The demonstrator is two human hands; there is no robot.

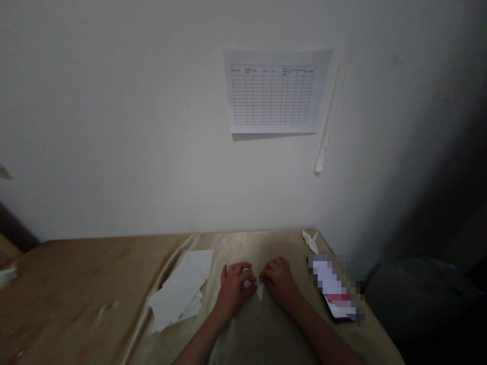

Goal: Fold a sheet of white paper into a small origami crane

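A small folded white paper piece (pixel 259 289) lies on the tan cloth-covered table (pixel 95 284), pinched between both hands. My left hand (pixel 235 285) presses its fingers down on the paper's left side. My right hand (pixel 278 278) has its fingers curled and pinched on the paper's right side. The paper's pointed tip sticks out below the fingers. Just left of my left hand lies a stack of white paper sheets (pixel 182 291).
A phone (pixel 337 294) lies on the table to the right of my right hand. A small folded white paper figure (pixel 311 241) sits near the table's far right corner. A printed grid sheet (pixel 274 91) hangs on the white wall. A dark object stands at the right.
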